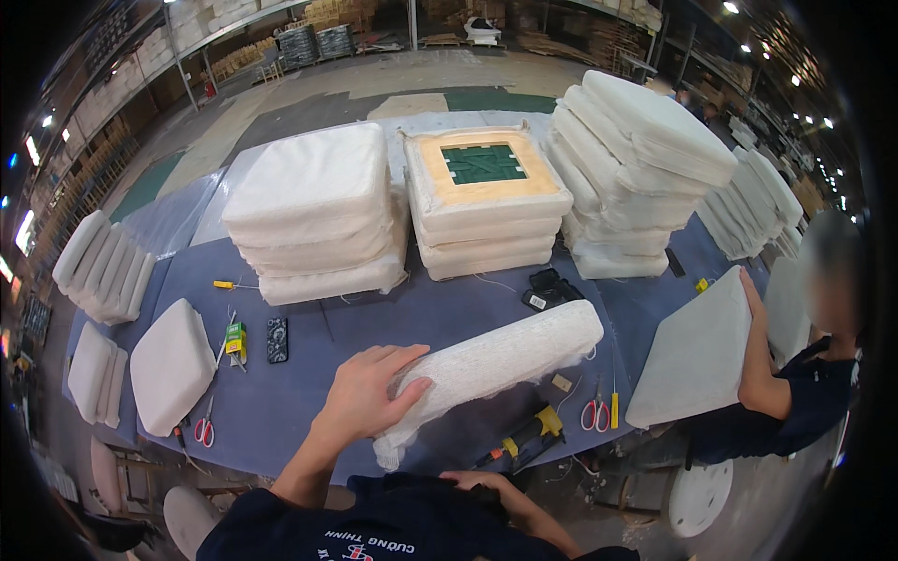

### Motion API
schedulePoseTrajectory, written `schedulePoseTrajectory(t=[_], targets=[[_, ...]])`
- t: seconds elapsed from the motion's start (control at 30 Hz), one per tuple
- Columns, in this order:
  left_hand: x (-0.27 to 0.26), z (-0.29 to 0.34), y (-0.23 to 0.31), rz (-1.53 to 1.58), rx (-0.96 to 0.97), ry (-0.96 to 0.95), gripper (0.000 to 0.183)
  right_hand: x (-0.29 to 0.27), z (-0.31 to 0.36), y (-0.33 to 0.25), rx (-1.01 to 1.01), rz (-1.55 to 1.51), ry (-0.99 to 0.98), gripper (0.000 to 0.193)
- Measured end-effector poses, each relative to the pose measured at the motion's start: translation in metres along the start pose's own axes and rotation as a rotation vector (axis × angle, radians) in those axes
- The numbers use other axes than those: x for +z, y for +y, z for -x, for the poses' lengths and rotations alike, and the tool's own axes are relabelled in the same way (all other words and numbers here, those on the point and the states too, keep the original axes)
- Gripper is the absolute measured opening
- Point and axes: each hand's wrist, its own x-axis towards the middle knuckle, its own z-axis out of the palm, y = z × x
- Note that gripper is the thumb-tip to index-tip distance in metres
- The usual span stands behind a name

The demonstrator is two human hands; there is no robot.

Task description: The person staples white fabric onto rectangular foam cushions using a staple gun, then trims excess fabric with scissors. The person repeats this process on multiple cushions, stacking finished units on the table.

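A white fabric-covered seat cushion (505, 360) stands on its narrow side on the blue table before me, slanting up to the right. My left hand (374, 388) grips its near left end, thumb on the near side and fingers over the top; loose cloth hangs below. My right hand (472, 480) is low by my body, under the cushion's near side, its fingers mostly hidden. Closest to it lies a yellow-and-black staple gun (524, 438). Beyond it are red-handled scissors (594, 415) and a yellow-handled screwdriver (615, 409).
Cushion stacks stand along the back: left (309, 215), middle (491, 224) and right (627, 178). A phone (278, 340), a small green-and-yellow box (236, 343) and another pair of scissors (205, 430) lie left. At right, a co-worker's arm (762, 374) holds another cushion (692, 351).
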Motion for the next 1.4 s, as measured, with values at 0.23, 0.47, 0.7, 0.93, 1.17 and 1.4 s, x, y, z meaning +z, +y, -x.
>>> schedulePoseTrajectory(t=[0.23, 0.47, 0.7, 0.93, 1.17, 1.4], targets=[[0.000, 0.000, -0.001, -0.014, -0.008, -0.002, 0.042, -0.011, -0.007, -0.004, 0.109, 0.200, 0.046, 0.064], [0.001, 0.000, -0.005, -0.008, 0.007, 0.010, 0.042, -0.014, -0.011, -0.004, 0.171, 0.244, -0.016, 0.062], [0.001, 0.001, -0.005, -0.004, -0.019, 0.001, 0.042, 0.000, -0.003, -0.022, 0.170, 0.225, -0.026, 0.066], [0.002, 0.000, -0.003, 0.008, -0.005, 0.005, 0.042, 0.007, 0.005, -0.076, 0.181, 0.686, 0.309, 0.054], [0.001, 0.001, -0.011, -0.034, 0.033, 0.043, 0.041, 0.071, 0.084, -0.317, -0.231, 0.630, 0.274, 0.037], [0.000, -0.001, -0.007, 0.035, -0.006, 0.040, 0.040, 0.111, 0.165, -0.486, -1.014, 0.477, 0.082, 0.041]])
